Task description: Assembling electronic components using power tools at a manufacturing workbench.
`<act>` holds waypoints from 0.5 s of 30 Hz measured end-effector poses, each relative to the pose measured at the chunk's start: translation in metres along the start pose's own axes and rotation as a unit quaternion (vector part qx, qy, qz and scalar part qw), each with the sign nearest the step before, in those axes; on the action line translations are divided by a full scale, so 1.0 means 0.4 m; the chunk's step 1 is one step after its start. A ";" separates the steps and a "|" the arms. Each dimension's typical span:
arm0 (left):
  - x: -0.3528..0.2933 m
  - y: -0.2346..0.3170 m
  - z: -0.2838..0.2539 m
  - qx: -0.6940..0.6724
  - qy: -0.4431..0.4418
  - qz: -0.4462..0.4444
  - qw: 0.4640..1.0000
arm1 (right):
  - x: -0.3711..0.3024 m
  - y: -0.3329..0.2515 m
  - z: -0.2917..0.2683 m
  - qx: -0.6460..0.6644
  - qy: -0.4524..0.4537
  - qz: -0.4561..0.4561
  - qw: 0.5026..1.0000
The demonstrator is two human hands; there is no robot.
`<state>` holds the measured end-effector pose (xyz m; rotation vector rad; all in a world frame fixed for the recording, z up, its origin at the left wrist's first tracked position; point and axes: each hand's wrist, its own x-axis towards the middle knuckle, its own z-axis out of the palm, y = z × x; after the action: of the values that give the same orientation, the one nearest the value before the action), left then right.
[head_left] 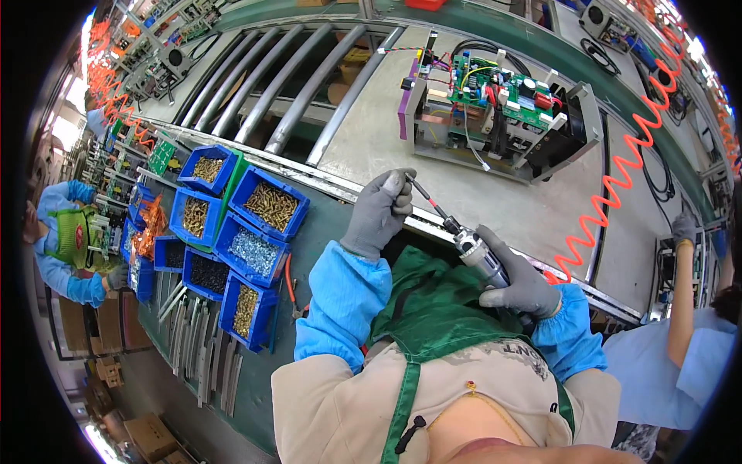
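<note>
My right hand, in a grey glove, is wrapped round a silver and black power screwdriver. Its long thin bit slants up and left, with a red band along the shaft. At the bit's tip is my left hand, also gloved in grey, its thumb and fingers pinched together. Whatever lies between those fingertips is too small to make out. Beyond both hands, an open metal chassis stands on the bench, with green circuit boards, loose wires and a black part inside.
Blue bins of brass, silver and black fasteners sit at the left, near metal strips and red-handled pliers. Steel rollers run behind. A coiled orange hose hangs at right. Co-workers work on both sides.
</note>
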<state>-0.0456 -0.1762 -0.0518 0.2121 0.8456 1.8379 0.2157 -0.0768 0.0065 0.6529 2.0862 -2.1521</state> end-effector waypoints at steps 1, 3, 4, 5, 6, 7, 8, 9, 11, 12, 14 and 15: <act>0.007 -0.007 -0.015 -0.026 -0.065 -0.010 0.998 | -0.003 -0.002 0.002 0.004 -0.002 0.008 1.000; 0.021 -0.015 -0.002 -0.018 -0.042 -0.017 0.999 | -0.009 0.002 0.001 0.009 0.005 -0.001 1.000; 0.026 -0.019 0.001 -0.014 -0.041 -0.017 0.999 | -0.011 0.005 0.001 0.013 0.008 -0.010 1.000; 0.030 -0.017 0.004 -0.009 -0.040 -0.015 0.999 | -0.011 0.005 -0.001 0.014 0.008 -0.010 1.000; 0.033 -0.011 0.009 -0.008 -0.040 -0.015 0.999 | -0.012 0.007 -0.004 0.002 0.012 -0.014 1.000; 0.036 -0.001 0.017 0.042 -0.029 -0.015 0.999 | -0.012 0.007 -0.007 -0.009 0.016 -0.018 1.000; 0.037 0.007 0.022 0.091 -0.016 -0.015 0.996 | -0.012 0.006 -0.008 -0.009 0.015 -0.018 1.000; 0.041 0.016 0.028 0.091 -0.015 -0.014 0.996 | -0.012 0.002 -0.009 0.000 0.016 -0.016 1.000; 0.051 0.034 0.041 0.194 0.006 -0.019 0.981 | -0.009 0.003 -0.012 0.007 0.016 -0.014 1.000; 0.056 0.040 0.043 0.194 0.007 -0.017 0.981 | -0.007 0.008 -0.013 0.016 0.020 -0.015 1.000; 0.057 0.057 0.041 0.249 0.010 -0.031 0.968 | 0.000 0.013 -0.015 0.024 0.015 -0.017 0.999; 0.055 0.068 0.040 0.248 0.018 -0.026 0.968 | 0.003 0.015 -0.016 0.022 0.011 -0.001 1.000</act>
<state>-0.0672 -0.1553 -0.0279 0.4663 1.3169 1.5592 0.2182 -0.0710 0.0006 0.6824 2.0555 -2.2075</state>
